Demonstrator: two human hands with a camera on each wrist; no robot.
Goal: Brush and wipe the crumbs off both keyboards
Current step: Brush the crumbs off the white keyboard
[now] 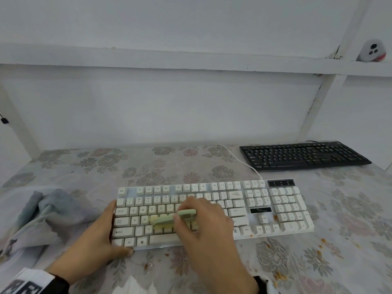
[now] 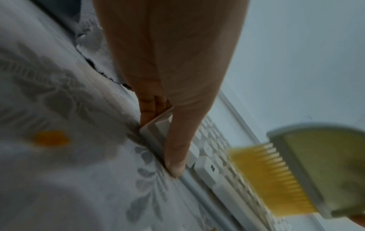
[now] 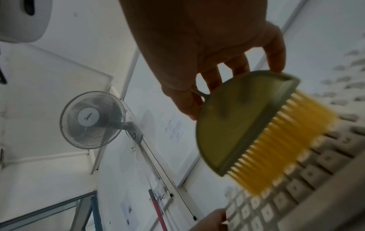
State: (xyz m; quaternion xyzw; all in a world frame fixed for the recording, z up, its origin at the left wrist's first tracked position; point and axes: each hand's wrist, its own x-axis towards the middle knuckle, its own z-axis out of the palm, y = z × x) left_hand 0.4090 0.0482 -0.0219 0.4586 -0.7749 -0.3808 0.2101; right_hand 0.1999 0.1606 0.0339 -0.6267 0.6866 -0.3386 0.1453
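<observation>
Head view: you are mid-brushing on the white keyboard (image 1: 212, 213), which lies front and centre on the table (image 1: 350, 209); your right hand (image 1: 203, 219) pinches the green brush (image 1: 171, 218), bristles on the middle letter rows, while your left hand (image 1: 99, 230) clamps the keyboard's left end. Crumbs (image 1: 275, 218) sit near the arrow keys, so the next strokes probably need to work rightward; black keyboard (image 1: 303, 154) and cloth (image 1: 42, 213) wait untouched. Left wrist view: thumb along the front corner, fingers (image 2: 150, 109) curled against the side edge. Right wrist view: fingertips (image 3: 276, 51) grip the brush's curved back, bristles angled down onto keys
</observation>
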